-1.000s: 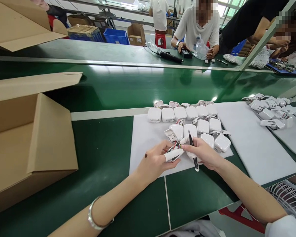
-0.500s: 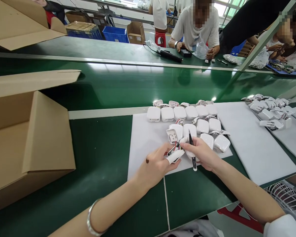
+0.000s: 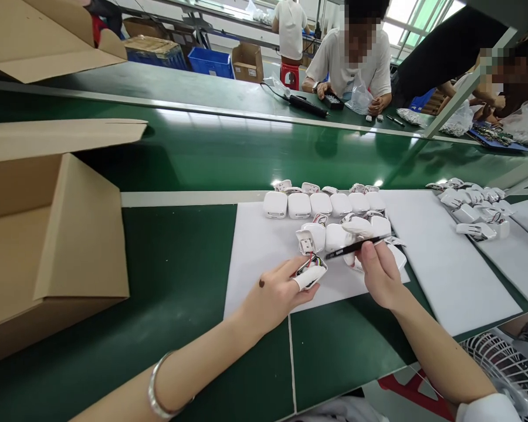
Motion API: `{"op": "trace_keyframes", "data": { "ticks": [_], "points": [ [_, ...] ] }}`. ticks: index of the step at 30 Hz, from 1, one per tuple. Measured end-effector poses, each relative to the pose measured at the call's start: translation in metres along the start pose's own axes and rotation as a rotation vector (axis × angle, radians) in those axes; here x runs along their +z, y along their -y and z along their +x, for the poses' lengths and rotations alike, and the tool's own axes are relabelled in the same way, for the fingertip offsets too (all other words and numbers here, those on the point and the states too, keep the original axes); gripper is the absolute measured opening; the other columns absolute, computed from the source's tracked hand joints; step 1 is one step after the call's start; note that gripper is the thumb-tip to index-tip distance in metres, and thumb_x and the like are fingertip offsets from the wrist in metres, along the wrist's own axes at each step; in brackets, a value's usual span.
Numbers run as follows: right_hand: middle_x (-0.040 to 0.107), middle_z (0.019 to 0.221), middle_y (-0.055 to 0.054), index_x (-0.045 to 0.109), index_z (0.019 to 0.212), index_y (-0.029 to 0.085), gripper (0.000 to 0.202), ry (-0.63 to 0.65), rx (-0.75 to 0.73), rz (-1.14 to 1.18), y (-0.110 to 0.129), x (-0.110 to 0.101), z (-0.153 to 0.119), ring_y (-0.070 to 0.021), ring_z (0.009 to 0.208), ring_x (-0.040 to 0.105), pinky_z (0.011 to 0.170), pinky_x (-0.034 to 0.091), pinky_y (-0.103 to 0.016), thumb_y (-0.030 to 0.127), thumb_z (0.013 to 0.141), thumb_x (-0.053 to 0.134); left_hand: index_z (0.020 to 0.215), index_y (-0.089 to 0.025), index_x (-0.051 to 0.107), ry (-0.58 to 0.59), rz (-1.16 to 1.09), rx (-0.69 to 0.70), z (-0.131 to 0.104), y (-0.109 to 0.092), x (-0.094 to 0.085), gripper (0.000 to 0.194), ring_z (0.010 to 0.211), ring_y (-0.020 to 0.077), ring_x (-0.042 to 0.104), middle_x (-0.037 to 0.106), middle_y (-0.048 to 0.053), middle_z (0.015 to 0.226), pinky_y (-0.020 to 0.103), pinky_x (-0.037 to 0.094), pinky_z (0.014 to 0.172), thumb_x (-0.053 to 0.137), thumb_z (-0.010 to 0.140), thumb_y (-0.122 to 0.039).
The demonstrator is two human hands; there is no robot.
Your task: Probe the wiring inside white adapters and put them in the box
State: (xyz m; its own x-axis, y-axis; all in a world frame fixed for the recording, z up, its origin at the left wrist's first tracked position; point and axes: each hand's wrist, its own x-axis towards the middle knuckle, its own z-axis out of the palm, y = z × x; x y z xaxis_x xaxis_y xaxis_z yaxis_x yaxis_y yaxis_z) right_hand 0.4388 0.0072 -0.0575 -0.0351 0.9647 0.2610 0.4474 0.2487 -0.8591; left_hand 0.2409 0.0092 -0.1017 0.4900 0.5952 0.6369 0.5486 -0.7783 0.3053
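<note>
My left hand (image 3: 275, 296) grips an opened white device (image 3: 311, 274), with red and dark wires showing inside it. Its white lid part (image 3: 307, 241) lies just above, beside a closed-looking white case. Black tweezers (image 3: 349, 248) are held in my right hand (image 3: 381, 272), lying nearly level, one end near the opened device. White finger covers show on fingers of both hands. Rows of rounded white cases (image 3: 299, 206) rest on a white sheet (image 3: 250, 252) beyond and beside my hands.
An open cardboard box (image 3: 83, 234) stands at the left. More white parts (image 3: 477, 205) lie on sheets at the right. Across the green bench (image 3: 229, 152), a person (image 3: 352, 64) sits holding a black object. A slanted metal post (image 3: 470, 88) rises at the right.
My right hand has moved right, away from the opened device, and the tweezers have turned from upright to nearly level. My left hand still holds the device. The view has shifted slightly.
</note>
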Motion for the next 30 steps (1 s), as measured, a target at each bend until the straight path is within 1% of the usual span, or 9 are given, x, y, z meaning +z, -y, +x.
{"op": "trace_keyframes", "data": {
  "ticks": [2, 5, 8, 11, 17, 21, 25, 28, 30],
  "points": [
    [0.053, 0.060, 0.000, 0.052, 0.078, 0.021, 0.038, -0.036, -0.014, 0.035, -0.001, 0.001, 0.000, -0.0140, 0.055, 0.052, 0.054, 0.042, -0.028, 0.052, 0.092, 0.037, 0.087, -0.014, 0.060, -0.025, 0.004, 0.026, -0.001, 0.001, 0.001, 0.008, 0.074, 0.0164, 0.065, 0.067, 0.008, 0.096, 0.024, 0.055, 0.062, 0.056, 0.082, -0.018],
    [0.055, 0.057, 0.001, 0.054, 0.082, 0.021, 0.026, -0.168, -0.031, 0.060, -0.002, 0.008, -0.003, -0.0144, 0.049, 0.052, 0.051, 0.042, -0.029, 0.045, 0.089, 0.048, 0.085, -0.014, 0.061, -0.029, 0.006, 0.038, -0.002, 0.001, 0.002, 0.006, 0.073, 0.0161, 0.065, 0.067, 0.009, 0.098, 0.025, 0.056, 0.063, 0.056, 0.081, -0.017],
    [0.060, 0.062, -0.002, 0.054, 0.078, 0.022, 0.025, -0.268, -0.092, -0.043, -0.003, 0.016, -0.008, -0.0169, 0.053, 0.055, 0.052, 0.043, -0.031, 0.043, 0.089, 0.048, 0.084, -0.014, 0.061, -0.033, 0.009, 0.042, -0.001, 0.001, 0.002, 0.007, 0.072, 0.0156, 0.065, 0.067, 0.009, 0.098, 0.025, 0.056, 0.062, 0.055, 0.082, -0.017],
    [0.061, 0.061, -0.003, 0.054, 0.075, 0.022, 0.023, -0.336, -0.209, -0.177, -0.002, 0.020, -0.010, -0.0183, 0.055, 0.055, 0.054, 0.043, -0.033, 0.039, 0.090, 0.045, 0.084, -0.015, 0.061, -0.034, 0.014, 0.048, 0.000, 0.000, 0.001, 0.008, 0.072, 0.0149, 0.065, 0.067, 0.009, 0.098, 0.025, 0.056, 0.061, 0.054, 0.083, -0.017],
    [0.062, 0.065, -0.004, 0.056, 0.075, 0.022, 0.015, -0.352, -0.422, -0.345, 0.004, 0.023, -0.005, -0.0178, 0.061, 0.058, 0.056, 0.045, -0.031, 0.024, 0.088, 0.049, 0.086, -0.015, 0.060, -0.047, 0.015, 0.039, 0.000, -0.001, 0.002, 0.007, 0.071, 0.0155, 0.065, 0.067, 0.008, 0.097, 0.025, 0.055, 0.060, 0.055, 0.082, -0.017],
    [0.063, 0.065, -0.005, 0.058, 0.079, 0.022, 0.014, -0.351, -0.509, -0.408, 0.001, 0.029, -0.009, -0.0192, 0.060, 0.059, 0.056, 0.047, -0.032, 0.024, 0.088, 0.048, 0.086, -0.017, 0.061, -0.010, 0.023, 0.008, -0.002, -0.003, 0.001, 0.009, 0.073, 0.0151, 0.064, 0.066, 0.008, 0.103, 0.025, 0.056, 0.061, 0.053, 0.084, -0.018],
    [0.060, 0.059, -0.005, 0.058, 0.078, 0.021, 0.020, -0.276, -0.463, -0.411, -0.003, 0.040, -0.014, -0.0183, 0.053, 0.056, 0.051, 0.044, -0.031, 0.030, 0.090, 0.044, 0.088, -0.017, 0.062, -0.007, -0.003, -0.031, -0.003, -0.004, 0.001, 0.012, 0.079, 0.0167, 0.066, 0.067, 0.008, 0.101, 0.026, 0.057, 0.067, 0.052, 0.085, -0.020],
    [0.051, 0.050, -0.003, 0.053, 0.067, 0.020, 0.034, -0.218, -0.308, -0.464, 0.001, 0.043, -0.010, -0.0150, 0.044, 0.047, 0.045, 0.036, -0.028, 0.036, 0.092, 0.037, 0.088, -0.016, 0.062, -0.017, 0.027, -0.007, -0.002, -0.006, 0.001, 0.012, 0.077, 0.0167, 0.066, 0.067, 0.009, 0.102, 0.026, 0.057, 0.065, 0.050, 0.086, -0.019],
    [0.040, 0.043, 0.000, 0.043, 0.055, 0.022, 0.045, -0.240, -0.183, -0.514, 0.005, 0.040, -0.005, -0.0125, 0.039, 0.037, 0.042, 0.029, -0.028, 0.042, 0.093, 0.031, 0.085, -0.015, 0.061, -0.043, 0.066, 0.019, -0.001, -0.007, 0.002, 0.011, 0.071, 0.0156, 0.065, 0.068, 0.009, 0.100, 0.026, 0.056, 0.060, 0.050, 0.085, -0.017]
  ]
}}
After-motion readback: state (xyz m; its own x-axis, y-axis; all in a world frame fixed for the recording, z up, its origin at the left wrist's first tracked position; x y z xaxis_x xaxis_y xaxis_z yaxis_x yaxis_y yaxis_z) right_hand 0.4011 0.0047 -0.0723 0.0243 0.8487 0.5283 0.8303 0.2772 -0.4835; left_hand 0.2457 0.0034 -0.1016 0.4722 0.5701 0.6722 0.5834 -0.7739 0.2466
